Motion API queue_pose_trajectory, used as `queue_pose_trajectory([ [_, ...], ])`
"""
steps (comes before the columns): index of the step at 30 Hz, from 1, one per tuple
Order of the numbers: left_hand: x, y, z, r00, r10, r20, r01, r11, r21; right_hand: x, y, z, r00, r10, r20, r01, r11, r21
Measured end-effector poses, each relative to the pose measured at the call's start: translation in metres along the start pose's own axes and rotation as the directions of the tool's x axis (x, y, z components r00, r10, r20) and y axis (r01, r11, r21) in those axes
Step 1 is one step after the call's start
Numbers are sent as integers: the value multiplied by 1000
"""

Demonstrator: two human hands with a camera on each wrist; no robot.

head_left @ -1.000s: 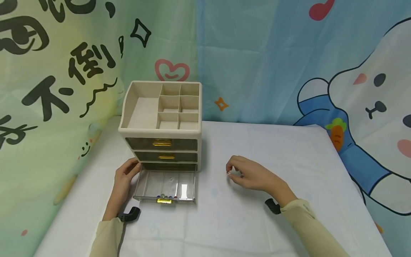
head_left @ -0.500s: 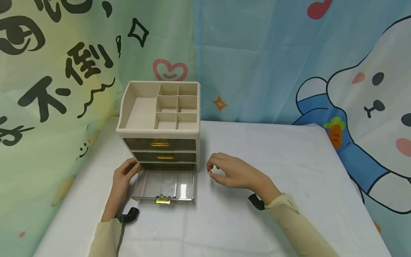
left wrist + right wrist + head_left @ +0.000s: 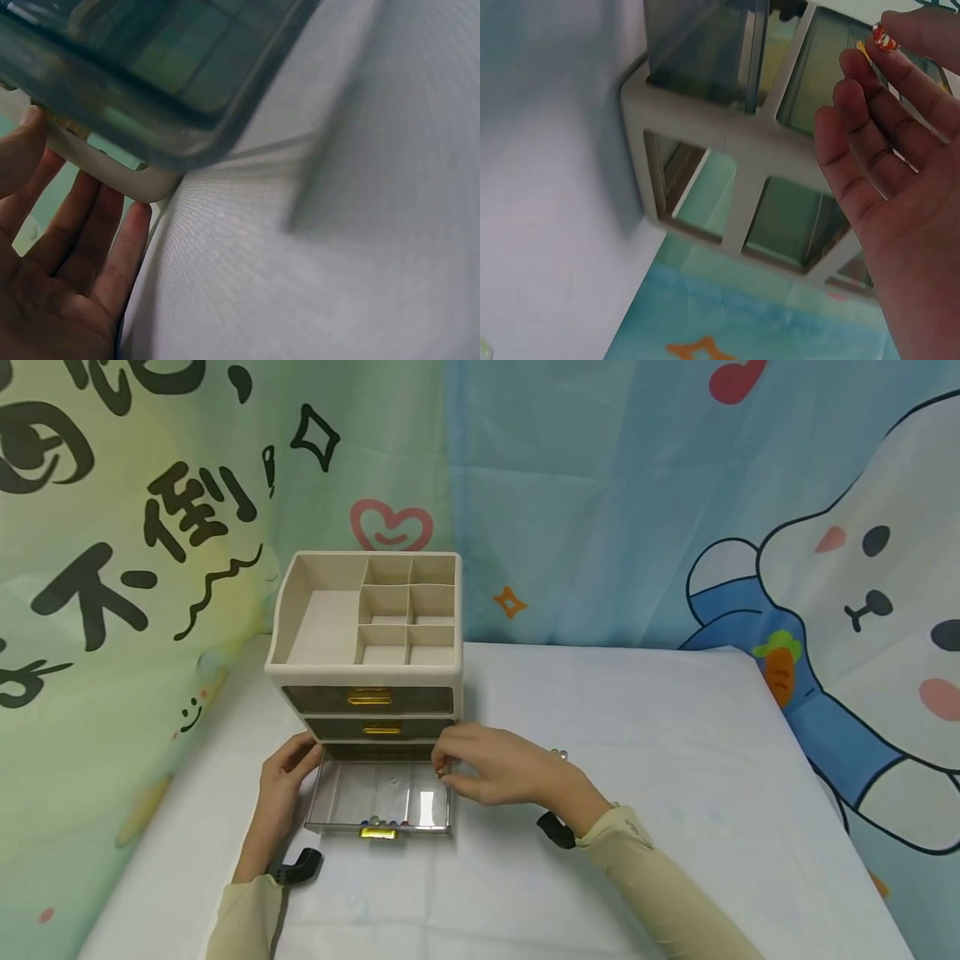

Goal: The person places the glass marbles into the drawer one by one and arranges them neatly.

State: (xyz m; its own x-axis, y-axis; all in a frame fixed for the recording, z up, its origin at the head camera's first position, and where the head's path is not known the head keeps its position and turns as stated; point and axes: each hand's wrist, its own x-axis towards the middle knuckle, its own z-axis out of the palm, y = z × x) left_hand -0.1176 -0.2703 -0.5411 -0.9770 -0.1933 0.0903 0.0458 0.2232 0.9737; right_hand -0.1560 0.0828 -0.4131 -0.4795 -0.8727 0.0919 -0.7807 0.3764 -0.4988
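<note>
In the head view my right hand (image 3: 487,764) is over the right edge of the pulled-out clear drawer (image 3: 431,829). Its thumb and index finger pinch a small orange-and-white marble (image 3: 883,37), plain in the right wrist view. Several coloured marbles (image 3: 377,820) lie along the drawer's front wall, by a gold handle. My left hand (image 3: 281,785) holds the lower left corner of the cream desktop drawer organizer (image 3: 363,672). In the left wrist view its thumb is at the front of the cream frame (image 3: 112,172), with the other fingers against the side.
Small clear marbles (image 3: 560,753) lie on the white tablecloth (image 3: 637,718) behind my right wrist. Two shut drawers with gold handles (image 3: 369,697) sit above the pulled-out one. Open compartments (image 3: 408,602) top the organizer, and a printed curtain (image 3: 570,510) hangs behind.
My right hand has moved left across the tablecloth to the drawer, carrying the marble. Marbles behind the wrist have come into sight. My left hand has stayed at the organizer's corner.
</note>
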Motion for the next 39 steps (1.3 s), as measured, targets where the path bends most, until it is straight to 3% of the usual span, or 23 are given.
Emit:
queue_pose_trajectory([
  [8, 1, -2, 0, 1000, 8, -6, -8, 1000, -27, 21, -6, 13, 996, -67, 54, 67, 998, 2],
  [18, 2, -1, -1, 1000, -6, -12, 6, 999, -39, 42, -1, 31, 989, -68, 133, 64, 997, 36],
  [31, 1, -2, 0, 1000, -9, -7, 9, 1000, -20, 58, -4, 55, 960, -3, 280, 23, 997, -70],
  [39, 2, -2, -1, 1000, -10, -14, 10, 999, -35, 64, -4, 63, 944, -14, 331, 53, 993, -110],
])
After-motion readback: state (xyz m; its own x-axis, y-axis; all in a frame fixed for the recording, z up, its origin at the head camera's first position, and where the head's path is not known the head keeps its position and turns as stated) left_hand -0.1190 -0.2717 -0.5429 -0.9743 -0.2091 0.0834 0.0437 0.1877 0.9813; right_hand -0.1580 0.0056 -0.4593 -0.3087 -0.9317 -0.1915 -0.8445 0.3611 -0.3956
